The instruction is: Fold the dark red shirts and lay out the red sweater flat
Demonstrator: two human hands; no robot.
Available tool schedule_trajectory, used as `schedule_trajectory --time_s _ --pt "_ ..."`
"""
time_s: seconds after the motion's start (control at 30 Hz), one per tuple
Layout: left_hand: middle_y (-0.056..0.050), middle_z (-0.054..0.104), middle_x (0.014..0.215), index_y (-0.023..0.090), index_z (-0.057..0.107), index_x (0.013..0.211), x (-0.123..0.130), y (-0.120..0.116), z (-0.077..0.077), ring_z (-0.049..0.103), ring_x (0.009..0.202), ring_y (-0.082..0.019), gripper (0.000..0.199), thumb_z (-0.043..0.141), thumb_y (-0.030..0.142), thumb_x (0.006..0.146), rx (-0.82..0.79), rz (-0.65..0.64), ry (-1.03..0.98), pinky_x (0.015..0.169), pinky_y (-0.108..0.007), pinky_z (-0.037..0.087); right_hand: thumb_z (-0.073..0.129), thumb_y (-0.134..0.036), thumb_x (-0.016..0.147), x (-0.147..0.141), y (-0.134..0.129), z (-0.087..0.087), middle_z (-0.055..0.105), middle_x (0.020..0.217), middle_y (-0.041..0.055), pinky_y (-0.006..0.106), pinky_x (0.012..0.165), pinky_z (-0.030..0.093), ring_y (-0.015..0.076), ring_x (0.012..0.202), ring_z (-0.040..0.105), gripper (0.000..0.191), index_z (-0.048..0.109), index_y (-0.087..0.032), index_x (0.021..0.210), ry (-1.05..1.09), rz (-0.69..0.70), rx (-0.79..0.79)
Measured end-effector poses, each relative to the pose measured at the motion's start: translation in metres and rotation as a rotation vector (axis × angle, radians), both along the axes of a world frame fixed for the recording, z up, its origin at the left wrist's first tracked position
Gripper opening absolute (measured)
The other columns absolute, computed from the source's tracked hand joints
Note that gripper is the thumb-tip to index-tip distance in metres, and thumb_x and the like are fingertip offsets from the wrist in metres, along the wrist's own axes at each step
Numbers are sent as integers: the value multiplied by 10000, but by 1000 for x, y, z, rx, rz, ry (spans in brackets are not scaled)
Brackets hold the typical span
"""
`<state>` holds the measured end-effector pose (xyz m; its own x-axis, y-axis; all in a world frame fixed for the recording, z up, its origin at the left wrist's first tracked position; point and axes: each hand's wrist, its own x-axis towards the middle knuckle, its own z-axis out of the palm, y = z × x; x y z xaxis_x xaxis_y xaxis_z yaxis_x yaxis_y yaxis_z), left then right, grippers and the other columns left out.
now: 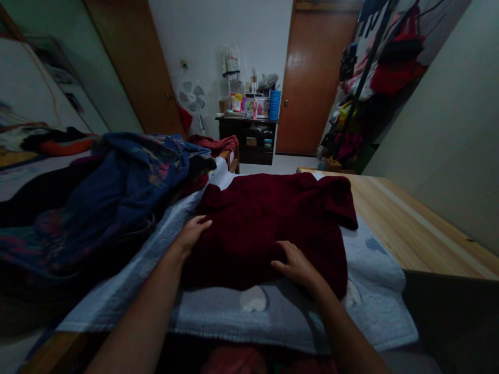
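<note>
A dark red short-sleeved shirt (pixel 268 218) lies spread over a light blue cloth (pixel 210 309) with pale heart shapes. One sleeve points to the right; another part bulges at the upper left. At the shirt's left edge rests my left hand (pixel 193 232), its thumb and fingers apart. My right hand (pixel 295 262) is over the lower right part of the shirt, thumb spread away from the fingers. Neither hand shows any cloth gripped. Some fingertips of the left hand are hard to make out in the dim light.
A heap of clothes (pixel 117 182), mostly blue and black, lies close on the left. To the right runs a light wooden board (pixel 421 218). Farther back are a black shelf (pixel 249 140), a white fan (pixel 192 97), a brown door (pixel 307 78) and hanging clothes (pixel 393 78).
</note>
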<state>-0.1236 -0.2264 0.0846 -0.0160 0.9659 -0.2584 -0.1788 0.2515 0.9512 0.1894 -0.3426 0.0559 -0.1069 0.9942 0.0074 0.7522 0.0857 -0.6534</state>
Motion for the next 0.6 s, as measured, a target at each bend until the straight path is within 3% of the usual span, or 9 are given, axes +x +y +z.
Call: schedule_trajectory --time_s 0.13,0.27,0.33,0.4,0.5,0.6 --pt "-98 654 1218 259 559 1257 -15 -34 -11 635 1092 -270 677 825 321 638 44 -249 62 928 -387 515 692 -395 733 -1 -15 0 392 1481 175 428 1135 260 285 1373 350 831 367 -118 1445 -98 67 -70" --pt "-107 525 1393 272 476 1354 -25 -57 -15 436 1328 -327 904 858 267 535 234 -458 308 1085 -454 383 767 -375 629 1 -23 -1 292 1538 182 465 1157 206 300 1428 242 1038 258 -127 1498 -171 110 -115" --pt "-101 522 1394 251 498 1333 -26 -59 -17 404 1351 -327 872 846 241 533 302 -461 424 1122 -451 332 783 -300 582 0 -25 -5 253 1554 186 486 1157 195 316 1438 207 1100 221 -124 1511 -223 109 -132" --pt "-100 555 1358 240 513 1315 -23 -58 -17 438 1330 -315 784 813 248 590 300 -423 425 1107 -436 358 720 -191 607 -1 -26 -8 264 1552 178 469 1146 224 305 1428 235 1033 223 -123 1511 -266 106 -100" --pt "-107 608 1292 241 492 1336 -17 -55 -8 526 1252 -303 751 788 262 646 227 -335 271 1028 -418 451 569 -84 667 1 -26 -5 404 1481 163 398 1091 315 254 1330 401 860 299 -120 1483 -297 78 -8" --pt "-97 654 1215 257 472 1342 -19 -50 5 637 1093 -288 791 803 240 624 128 -207 125 916 -398 529 558 -145 736 7 -27 4 524 1372 173 377 1050 346 256 1222 501 705 403 -89 1422 -308 35 10"
